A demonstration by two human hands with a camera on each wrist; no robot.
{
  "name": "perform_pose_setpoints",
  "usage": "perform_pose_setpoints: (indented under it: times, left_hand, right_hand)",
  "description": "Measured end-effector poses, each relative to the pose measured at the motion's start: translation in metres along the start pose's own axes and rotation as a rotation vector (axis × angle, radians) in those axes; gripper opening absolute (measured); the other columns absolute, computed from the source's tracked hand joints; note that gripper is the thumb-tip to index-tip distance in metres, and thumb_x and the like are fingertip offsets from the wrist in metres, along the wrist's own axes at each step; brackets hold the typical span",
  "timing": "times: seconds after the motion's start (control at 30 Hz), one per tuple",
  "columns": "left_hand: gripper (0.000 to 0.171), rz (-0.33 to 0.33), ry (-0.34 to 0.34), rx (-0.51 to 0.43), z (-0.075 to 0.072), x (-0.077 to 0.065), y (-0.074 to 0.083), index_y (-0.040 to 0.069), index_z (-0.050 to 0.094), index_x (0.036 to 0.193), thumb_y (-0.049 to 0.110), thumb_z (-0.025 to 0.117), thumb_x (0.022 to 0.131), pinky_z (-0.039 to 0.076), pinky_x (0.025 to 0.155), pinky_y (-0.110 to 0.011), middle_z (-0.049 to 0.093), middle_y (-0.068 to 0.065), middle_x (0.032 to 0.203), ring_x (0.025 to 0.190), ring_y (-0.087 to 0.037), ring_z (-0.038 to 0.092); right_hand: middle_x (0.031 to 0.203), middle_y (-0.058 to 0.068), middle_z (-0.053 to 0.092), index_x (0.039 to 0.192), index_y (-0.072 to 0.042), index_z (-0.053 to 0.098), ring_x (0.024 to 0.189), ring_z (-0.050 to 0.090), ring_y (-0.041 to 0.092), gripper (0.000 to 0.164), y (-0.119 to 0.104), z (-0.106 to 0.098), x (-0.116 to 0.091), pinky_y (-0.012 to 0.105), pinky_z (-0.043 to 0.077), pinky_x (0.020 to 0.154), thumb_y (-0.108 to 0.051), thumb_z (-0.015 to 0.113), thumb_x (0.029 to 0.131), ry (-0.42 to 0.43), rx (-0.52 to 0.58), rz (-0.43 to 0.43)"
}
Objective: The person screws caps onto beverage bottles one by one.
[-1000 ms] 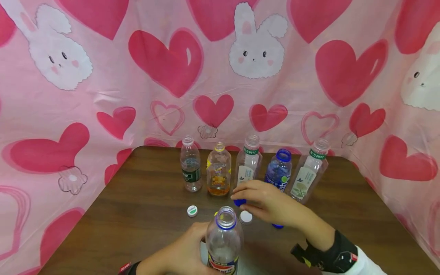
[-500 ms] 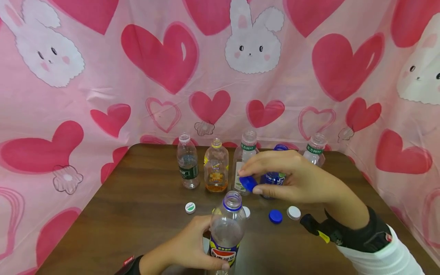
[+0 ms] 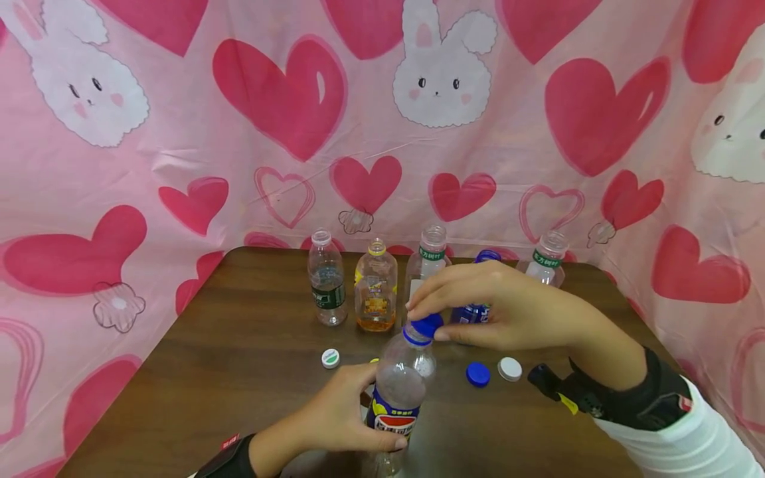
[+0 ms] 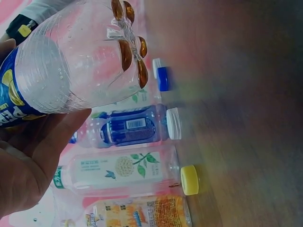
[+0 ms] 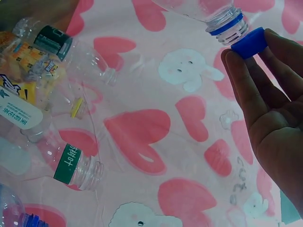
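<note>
My left hand [image 3: 343, 415] grips a clear plastic bottle [image 3: 399, 382] by its dark blue Pepsi label. The bottle leans a little to the right, and its base, with amber liquid in the bottom lobes, shows in the left wrist view. Between the thumb and fingertips of my right hand [image 3: 508, 305] is a blue bottle cap [image 3: 427, 324], set at the bottle's mouth. Seen from the right wrist, the cap [image 5: 250, 43] sits slightly askew against the neck, with some screw threads bare below it.
Uncapped bottles stand in a row behind: one green-labelled [image 3: 329, 295], one with orange drink [image 3: 376, 302], two clear ones with green neck bands [image 3: 433, 253], and a blue one [image 3: 469, 315]. Loose caps lie on the table: green-and-white [image 3: 331, 358], blue [image 3: 477, 374], white [image 3: 510, 369], yellow [image 4: 190, 180].
My right hand has lifted the blue cap from the table and brought it left onto the bottle's mouth. The bottle has risen slightly and tilted right toward it.
</note>
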State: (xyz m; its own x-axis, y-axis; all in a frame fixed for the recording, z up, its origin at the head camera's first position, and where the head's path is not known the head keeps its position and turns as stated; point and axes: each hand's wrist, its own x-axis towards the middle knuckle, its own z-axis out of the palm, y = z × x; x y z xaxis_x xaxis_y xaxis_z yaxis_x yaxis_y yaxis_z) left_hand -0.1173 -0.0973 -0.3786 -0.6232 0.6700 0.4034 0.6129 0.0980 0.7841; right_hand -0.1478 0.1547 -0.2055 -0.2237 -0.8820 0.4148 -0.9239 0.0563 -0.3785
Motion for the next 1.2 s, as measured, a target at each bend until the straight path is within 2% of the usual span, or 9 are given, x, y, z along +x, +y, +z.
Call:
perform_pose_setpoints:
  times: [0.17, 0.37, 0.67, 0.83, 1.0, 1.2]
  left_hand:
    - [0.055, -0.009, -0.018, 0.004, 0.0005, 0.0021, 0.0023, 0.015, 0.058, 0.121, 0.024, 0.086, 0.075, 0.056, 0.066, -0.021, 0.068, 0.002, 0.106, 0.093, -0.006, 0.064]
    - [0.054, -0.065, -0.037, -0.046, 0.0010, 0.0025, 0.0023, 0.016, 0.058, 0.121, 0.024, 0.085, 0.076, 0.057, 0.068, -0.024, 0.068, 0.002, 0.107, 0.094, -0.007, 0.064]
    - [0.053, -0.169, -0.071, -0.040, 0.0029, 0.0009, -0.0001, 0.019, 0.058, 0.122, 0.031, 0.084, 0.077, 0.056, 0.075, -0.025, 0.067, 0.008, 0.108, 0.095, -0.005, 0.064]
    - [0.053, -0.155, -0.064, 0.008, 0.0041, 0.0015, 0.0007, 0.019, 0.058, 0.121, 0.033, 0.084, 0.077, 0.056, 0.077, -0.026, 0.067, 0.010, 0.105, 0.093, -0.004, 0.063]
    - [0.053, -0.162, -0.063, 0.000, 0.0038, 0.0025, 0.0028, 0.019, 0.058, 0.122, 0.033, 0.083, 0.078, 0.056, 0.077, -0.026, 0.067, 0.010, 0.107, 0.094, -0.004, 0.064]
    - [0.053, -0.150, -0.059, 0.025, 0.0046, 0.0033, 0.0046, 0.019, 0.058, 0.121, 0.035, 0.083, 0.078, 0.055, 0.076, -0.024, 0.067, 0.011, 0.105, 0.093, -0.003, 0.064]
  right_hand:
    - [0.120, 0.001, 0.065, 0.117, -0.011, 0.070, 0.109, 0.061, 0.015, 0.037, 0.0000, -0.0011, 0.0013, 0.031, 0.055, 0.084, -0.001, 0.076, 0.082, -0.038, -0.039, 0.011]
    - [0.119, 0.002, 0.066, 0.117, -0.010, 0.070, 0.109, 0.061, 0.016, 0.034, 0.0028, -0.0020, 0.0035, 0.031, 0.055, 0.086, -0.002, 0.074, 0.084, -0.091, -0.065, 0.000]
    - [0.110, -0.001, 0.069, 0.115, -0.009, 0.071, 0.100, 0.065, 0.012, 0.031, 0.0076, -0.0024, 0.0005, 0.027, 0.056, 0.082, -0.006, 0.076, 0.084, -0.142, -0.069, 0.040]
    - [0.111, -0.001, 0.070, 0.113, -0.010, 0.072, 0.101, 0.066, 0.013, 0.029, 0.0078, -0.0046, 0.0000, 0.028, 0.055, 0.083, -0.009, 0.076, 0.084, -0.169, -0.061, 0.084]
    - [0.105, -0.002, 0.072, 0.112, -0.009, 0.074, 0.096, 0.067, 0.010, 0.027, 0.0064, -0.0033, 0.0011, 0.024, 0.056, 0.079, -0.016, 0.075, 0.086, -0.150, -0.108, 0.150]
    - [0.087, -0.008, 0.072, 0.104, -0.008, 0.077, 0.072, 0.061, 0.003, 0.029, 0.0015, 0.0008, 0.0046, 0.020, 0.054, 0.062, -0.030, 0.076, 0.085, -0.113, -0.180, 0.249]
